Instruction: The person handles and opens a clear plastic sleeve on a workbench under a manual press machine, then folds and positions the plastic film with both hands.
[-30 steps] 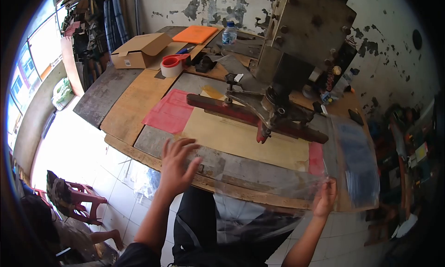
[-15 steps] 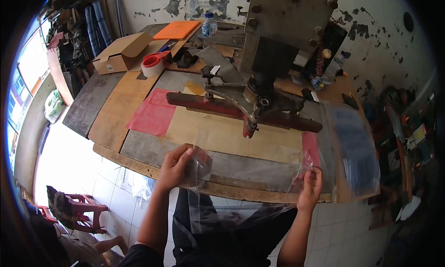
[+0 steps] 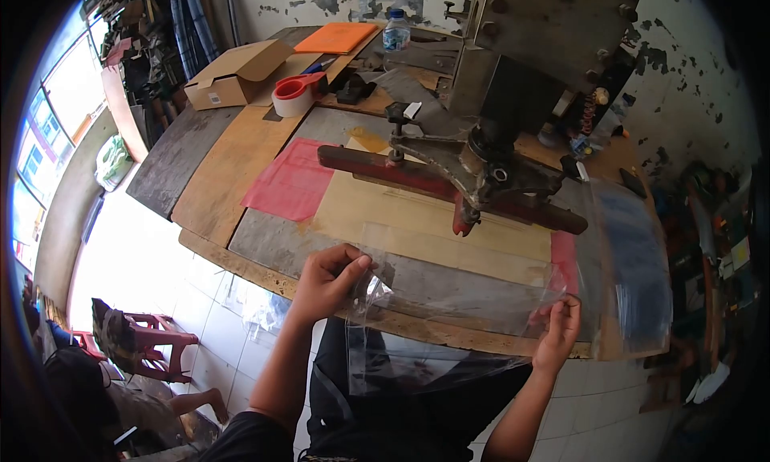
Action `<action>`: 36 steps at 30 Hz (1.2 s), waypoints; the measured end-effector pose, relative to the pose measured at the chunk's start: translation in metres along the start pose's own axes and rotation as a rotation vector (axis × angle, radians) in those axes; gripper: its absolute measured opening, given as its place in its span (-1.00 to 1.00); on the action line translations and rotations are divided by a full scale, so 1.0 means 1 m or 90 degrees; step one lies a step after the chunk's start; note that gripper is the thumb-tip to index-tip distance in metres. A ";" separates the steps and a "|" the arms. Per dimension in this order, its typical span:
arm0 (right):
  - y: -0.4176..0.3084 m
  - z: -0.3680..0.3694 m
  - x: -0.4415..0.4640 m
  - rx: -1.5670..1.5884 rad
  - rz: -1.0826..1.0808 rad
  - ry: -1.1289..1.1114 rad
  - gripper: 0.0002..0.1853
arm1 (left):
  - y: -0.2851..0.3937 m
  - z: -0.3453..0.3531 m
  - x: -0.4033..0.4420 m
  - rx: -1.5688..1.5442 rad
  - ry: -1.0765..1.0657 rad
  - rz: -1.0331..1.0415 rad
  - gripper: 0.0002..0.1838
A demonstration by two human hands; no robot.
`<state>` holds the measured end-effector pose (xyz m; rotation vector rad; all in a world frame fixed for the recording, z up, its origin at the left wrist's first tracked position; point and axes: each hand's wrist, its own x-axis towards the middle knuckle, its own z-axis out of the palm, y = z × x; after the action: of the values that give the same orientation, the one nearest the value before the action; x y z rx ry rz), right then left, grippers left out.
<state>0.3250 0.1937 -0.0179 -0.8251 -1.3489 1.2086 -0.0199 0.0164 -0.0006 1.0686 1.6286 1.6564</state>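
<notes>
A clear plastic sheet (image 3: pixel 449 366) is stretched between my two hands over the table's front edge, its lower part hanging above my lap. My left hand (image 3: pixel 327 281) pinches its left side, and my right hand (image 3: pixel 557 334) grips its right end. Beyond the sheet, a cream board (image 3: pixel 433 237) with pink pieces at its ends (image 3: pixel 290 180) lies on a grey metal plate (image 3: pixel 269 236). The dark red bar (image 3: pixel 401 178) of a press stands over the board, joined to the machine's metal head (image 3: pixel 553 33).
A cardboard box (image 3: pixel 233 81), a red tape dispenser (image 3: pixel 297 93), an orange pad (image 3: pixel 337 38) and a water bottle (image 3: pixel 396 32) stand at the back. Clear bluish sheets (image 3: pixel 638 261) lie at the right. Near a red stool (image 3: pixel 156 346) at lower left, part of another person (image 3: pixel 152 402) shows.
My left hand, open a second ago, has closed on the left side of the plastic sheet. The sheet is now spread between both hands. The camera view has shifted slightly.
</notes>
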 end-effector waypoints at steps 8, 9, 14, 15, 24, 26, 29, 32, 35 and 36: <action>0.000 -0.001 -0.001 0.022 0.003 0.021 -0.76 | -0.002 0.004 0.001 -0.007 0.011 0.008 -0.75; -0.002 -0.001 0.000 0.015 -0.006 0.009 -0.77 | -0.002 0.004 0.001 -0.009 0.015 0.001 -0.76; -0.003 -0.001 0.000 0.023 -0.014 0.009 -0.78 | -0.004 0.004 0.001 -0.026 0.024 -0.029 -0.76; -0.004 -0.001 0.000 0.018 -0.010 0.004 -0.78 | -0.005 0.005 0.001 -0.027 0.023 -0.029 -0.76; -0.006 0.001 0.000 0.002 -0.020 -0.009 -0.79 | 0.001 0.005 0.001 -0.013 0.011 -0.027 -0.75; -0.007 0.002 0.000 -0.001 -0.022 -0.008 -0.79 | 0.002 0.005 0.001 -0.027 -0.001 -0.043 -0.75; -0.008 0.002 -0.001 -0.009 -0.014 -0.006 -0.80 | 0.002 0.005 0.002 -0.019 -0.012 -0.017 -0.75; -0.006 0.002 -0.001 0.001 -0.025 -0.013 -0.81 | 0.008 0.006 0.002 0.015 -0.017 0.003 -0.76; -0.006 0.002 0.000 -0.003 -0.024 -0.020 -0.82 | 0.006 0.007 0.002 -0.007 -0.016 0.005 -0.76; -0.005 0.002 -0.001 -0.003 -0.022 -0.015 -0.82 | 0.006 0.006 0.002 -0.003 -0.010 0.006 -0.76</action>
<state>0.3243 0.1913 -0.0129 -0.7892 -1.3798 1.1922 -0.0151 0.0211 0.0049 1.0854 1.6114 1.6541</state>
